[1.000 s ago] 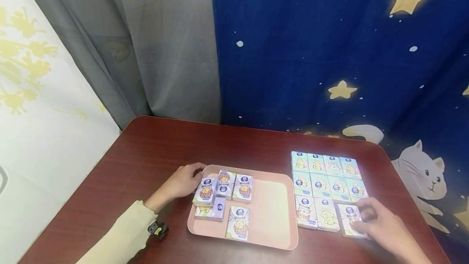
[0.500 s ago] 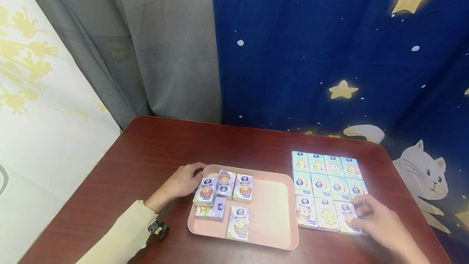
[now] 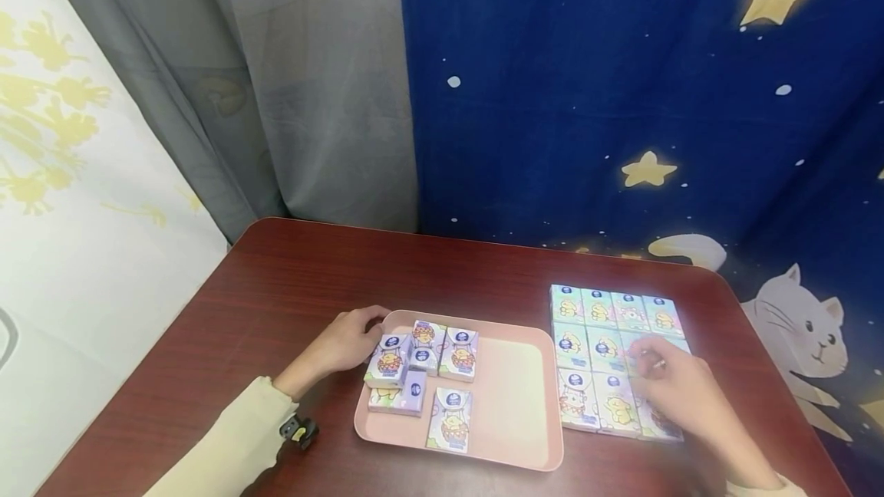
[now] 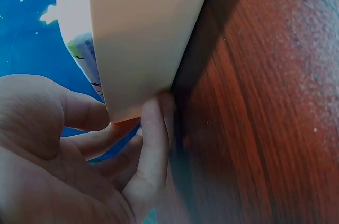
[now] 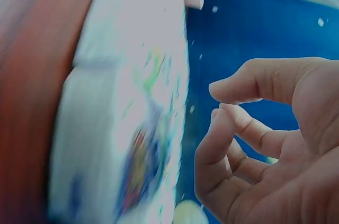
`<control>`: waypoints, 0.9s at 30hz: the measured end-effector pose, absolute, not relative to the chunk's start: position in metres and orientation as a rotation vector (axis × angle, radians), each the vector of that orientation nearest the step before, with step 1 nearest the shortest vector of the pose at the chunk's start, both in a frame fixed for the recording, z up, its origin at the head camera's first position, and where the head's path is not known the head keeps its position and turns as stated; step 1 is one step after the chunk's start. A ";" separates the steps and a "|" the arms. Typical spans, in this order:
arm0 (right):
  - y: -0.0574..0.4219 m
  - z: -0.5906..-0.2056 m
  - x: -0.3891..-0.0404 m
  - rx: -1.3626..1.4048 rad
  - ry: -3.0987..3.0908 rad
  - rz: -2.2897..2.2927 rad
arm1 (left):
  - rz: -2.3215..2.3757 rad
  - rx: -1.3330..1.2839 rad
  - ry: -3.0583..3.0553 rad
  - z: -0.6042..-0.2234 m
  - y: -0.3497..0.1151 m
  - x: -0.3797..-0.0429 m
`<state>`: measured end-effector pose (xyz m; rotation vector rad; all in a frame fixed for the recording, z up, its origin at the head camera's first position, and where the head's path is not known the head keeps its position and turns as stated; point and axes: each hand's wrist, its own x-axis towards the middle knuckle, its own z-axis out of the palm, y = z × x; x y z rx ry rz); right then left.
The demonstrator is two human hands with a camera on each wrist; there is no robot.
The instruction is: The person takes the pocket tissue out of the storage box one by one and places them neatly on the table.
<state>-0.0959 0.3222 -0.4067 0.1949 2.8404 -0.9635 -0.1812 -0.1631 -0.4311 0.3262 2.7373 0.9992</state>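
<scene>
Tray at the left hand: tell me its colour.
The tray is pale pink; the head view shows it best.

packets (image 3: 459, 355) sit toward the left side of a tray (image 3: 514, 405) on the surface (image 3: 331, 271), one partly atop another; just right of the tray, a block of packets (image 3: 617, 407) lies in three rows, with curtains (image 3: 525, 136) hanging behind.

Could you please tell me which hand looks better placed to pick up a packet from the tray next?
Probably the right hand: it holds nothing and hovers over the packet grid, while the left hand grips the tray.
</scene>
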 end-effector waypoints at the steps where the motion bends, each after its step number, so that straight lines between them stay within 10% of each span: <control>1: 0.316 -0.405 -0.097 0.160 2.863 -0.961 | 1.000 0.324 2.734 -0.431 -0.163 -0.181; 27: 0.174 -0.374 -0.140 -0.625 2.811 -0.927 | 0.964 0.321 2.758 -0.433 -0.162 -0.183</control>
